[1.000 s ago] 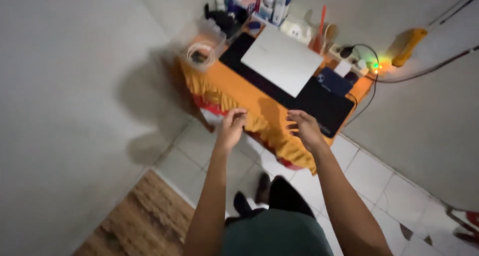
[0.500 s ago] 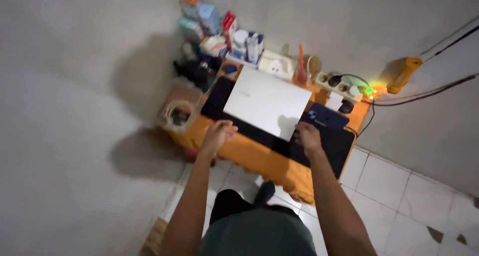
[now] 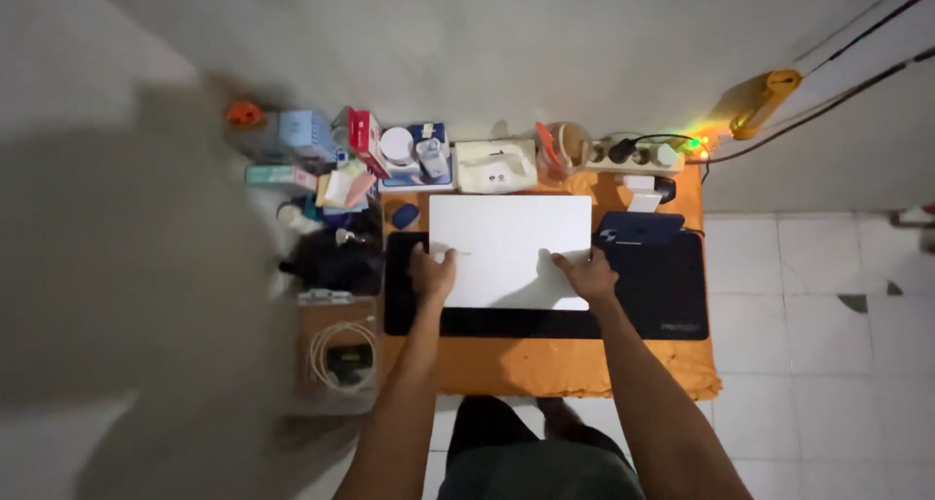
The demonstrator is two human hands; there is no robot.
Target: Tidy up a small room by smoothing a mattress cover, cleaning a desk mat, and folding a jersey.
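Observation:
A closed white laptop [image 3: 511,242] lies on a black desk mat [image 3: 545,322] that covers a low table draped in orange cloth [image 3: 555,369]. My left hand [image 3: 431,272] grips the laptop's near left corner with curled fingers. At the near right corner my right hand [image 3: 587,274] holds the edge, fingers lying on the lid. Both forearms reach in from the bottom of the view.
A dark blue phone [image 3: 638,228] lies right of the laptop, a dark mouse [image 3: 404,215] at its far left. Boxes and bottles [image 3: 370,154], a cream box [image 3: 495,165] and a lit power strip [image 3: 643,153] line the wall. A cardboard box with coiled cable [image 3: 338,354] stands left.
The view has swung square over the table. Both hands moved forward from above the mat's near edge and now rest on the laptop's near corners.

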